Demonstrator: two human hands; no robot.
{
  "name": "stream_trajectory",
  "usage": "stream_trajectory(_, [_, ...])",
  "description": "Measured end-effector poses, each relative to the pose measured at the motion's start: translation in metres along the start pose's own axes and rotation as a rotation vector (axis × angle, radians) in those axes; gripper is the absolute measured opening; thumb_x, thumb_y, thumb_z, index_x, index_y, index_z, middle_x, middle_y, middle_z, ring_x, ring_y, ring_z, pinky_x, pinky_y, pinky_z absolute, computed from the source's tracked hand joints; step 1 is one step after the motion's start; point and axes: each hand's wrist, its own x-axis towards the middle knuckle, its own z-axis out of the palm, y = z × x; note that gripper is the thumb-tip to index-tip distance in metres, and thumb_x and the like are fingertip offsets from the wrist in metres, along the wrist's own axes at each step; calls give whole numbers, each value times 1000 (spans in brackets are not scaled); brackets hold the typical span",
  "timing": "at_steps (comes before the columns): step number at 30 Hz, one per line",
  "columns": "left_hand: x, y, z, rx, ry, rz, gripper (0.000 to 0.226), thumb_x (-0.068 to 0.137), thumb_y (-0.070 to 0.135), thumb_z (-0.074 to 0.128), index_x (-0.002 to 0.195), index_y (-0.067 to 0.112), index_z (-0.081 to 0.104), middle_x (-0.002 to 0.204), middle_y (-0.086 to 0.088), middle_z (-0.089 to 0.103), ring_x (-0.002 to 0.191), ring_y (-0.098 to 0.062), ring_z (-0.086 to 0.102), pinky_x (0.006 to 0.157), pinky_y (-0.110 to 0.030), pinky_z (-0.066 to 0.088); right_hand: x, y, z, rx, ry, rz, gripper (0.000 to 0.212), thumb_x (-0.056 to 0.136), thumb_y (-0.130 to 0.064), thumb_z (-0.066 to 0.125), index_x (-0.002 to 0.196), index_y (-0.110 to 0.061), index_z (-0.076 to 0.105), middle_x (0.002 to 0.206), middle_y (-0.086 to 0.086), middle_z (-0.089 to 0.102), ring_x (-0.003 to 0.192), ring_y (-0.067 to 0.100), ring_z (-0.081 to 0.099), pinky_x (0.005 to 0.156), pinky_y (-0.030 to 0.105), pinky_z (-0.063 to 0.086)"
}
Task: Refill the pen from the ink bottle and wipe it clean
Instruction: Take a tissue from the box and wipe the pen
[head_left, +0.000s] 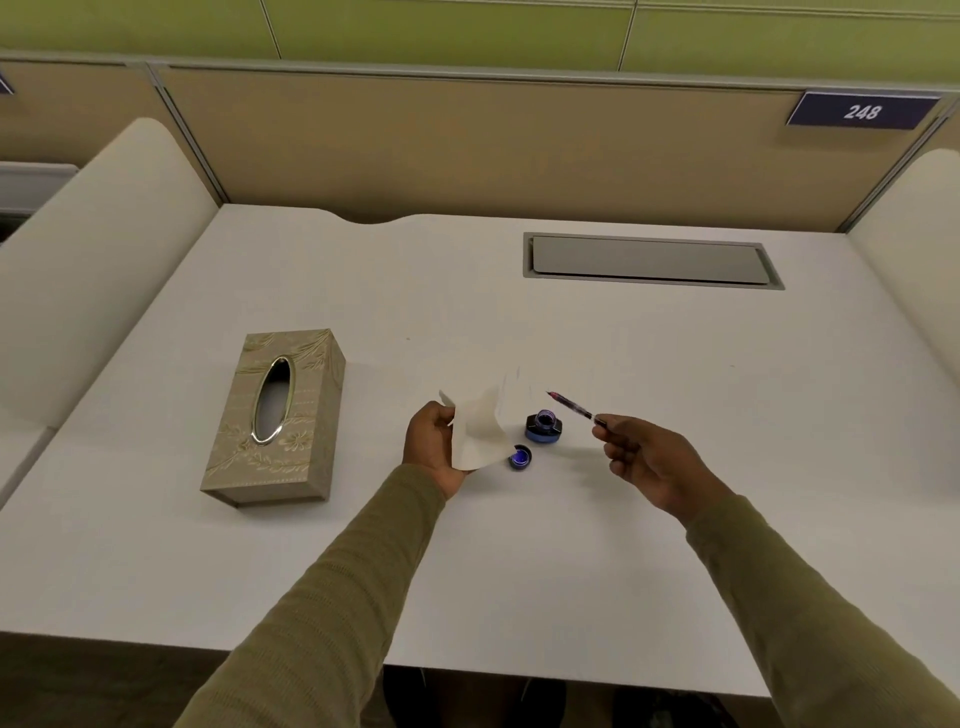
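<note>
Here, in the head view, the only legible writing was the white number "248" on a dark blue plate (862, 110) fixed to the tan partition at the back right. No label or brand could be read on the ink bottle (543, 427), which stood open on the white desk (675, 364) between the two hands, its round mouth showing dark blue. Its cap (520, 457) lay just beside it, nearer the person, inner side up and stained blue. The left hand (435, 451) had its fingers closed on a pale tissue (480, 428), which stood up crumpled above the desk, close to the cap. The right hand (647, 460) pinched the rear end of the pen (574, 408) between its fingertips, the pen raised above the desk with its tip pointing up and to the left, over and beyond the bottle. A patterned beige tissue box (275, 418) with an oval opening sat well to the left.
</note>
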Motion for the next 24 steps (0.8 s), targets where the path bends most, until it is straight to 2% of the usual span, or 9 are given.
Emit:
stream_trajectory(3, [2,1,-1,0,-9,5,38,89,19,38,114,14,66,114,-10,66,97,-29,63,97,-46,46,-2,6,5,121,-68,22,21,94,-14,63,111,-7,73,89,3,73,63,10,60,57,23,49])
stream_trajectory(5, [2,2,0,-9,-19,10,39,89,18,38,118,14,63,116,-10,65,98,-29,63,92,-46,49,-4,10,9,197,-108,30,17,94,-14,64,108,-10,73,87,2,72,63,10,60,54,22,50])
stream_trajectory(8, [-2,4,4,-7,-28,17,36,90,18,38,113,14,65,110,-10,67,95,-29,63,87,-44,51,-7,13,15,307,-160,29,18,95,-13,64,110,-9,72,89,2,72,65,11,61,55,22,51])
stream_trajectory(15, [-3,7,9,26,-48,23,37,90,19,37,115,14,64,108,-9,68,96,-28,63,107,-47,40,-12,16,31,459,-245,-21,25,97,-10,60,120,-8,68,98,3,73,72,12,62,59,23,53])
stream_trajectory(16, [-4,7,11,26,-51,25,37,90,19,38,116,14,64,108,-9,67,96,-28,63,107,-46,41,-13,16,33,469,-257,-30,26,97,-10,59,122,-8,67,99,3,73,73,12,62,59,23,53])
stream_trajectory(20, [-10,10,19,21,-66,33,36,90,19,38,111,14,66,103,-8,69,92,-27,64,85,-39,48,-20,14,43,532,-290,-68,25,98,-12,57,120,-11,69,102,2,74,73,11,62,60,22,53])
stream_trajectory(24, [-14,13,27,22,-92,38,37,90,19,37,113,15,65,105,-7,70,92,-26,64,84,-38,49,-25,12,54,607,-296,-78,21,99,-16,57,115,-12,70,102,1,75,69,10,64,58,21,53])
